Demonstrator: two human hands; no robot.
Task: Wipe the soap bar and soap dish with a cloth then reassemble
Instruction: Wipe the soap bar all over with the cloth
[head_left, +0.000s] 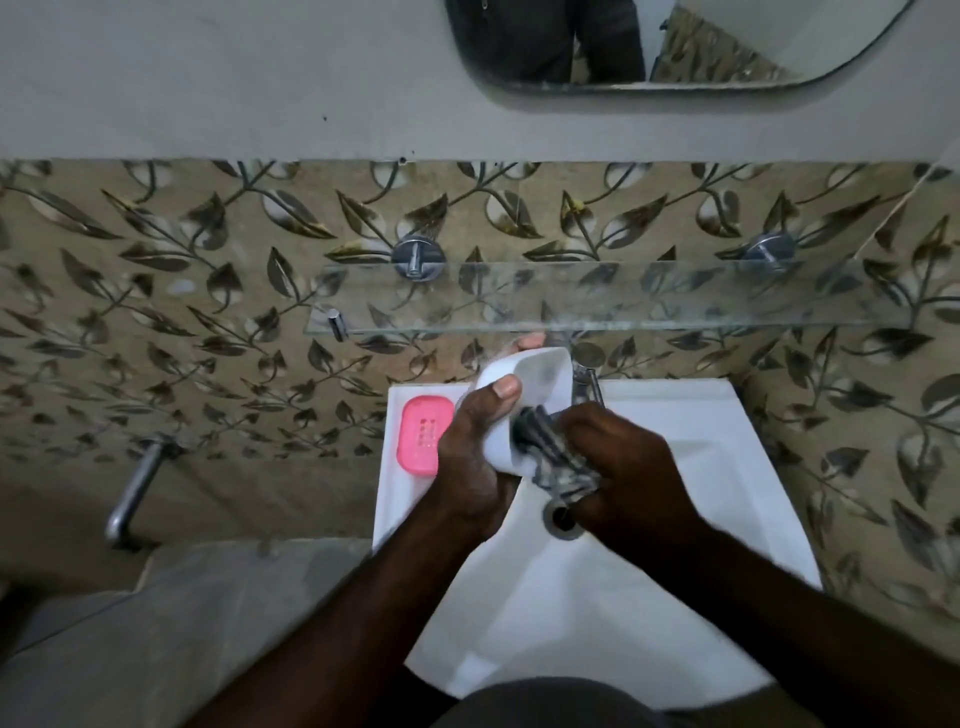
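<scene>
Left hand (470, 457) grips white soap dish shell (540, 374), tilted over the back edge of the sink (753, 467), just under glass shelf (675, 296), beside tap (587, 387). Right hand (623, 462) clenches grey cloth (558, 465), pushed into the shell's open end. Pink perforated piece (423, 434) lies flat on the left rim, close to the left hand.

Dim, soft indoor light, wide-angle bending at the edges, hands (545, 452) slightly motion-blurred, lower corners in shadow.

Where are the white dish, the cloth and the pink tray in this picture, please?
white dish (540, 371): head view, on its pale inner wall.
cloth (561, 470): head view, on the striped folds below the dish.
pink tray (423, 434): head view, on its perforated middle.
</scene>
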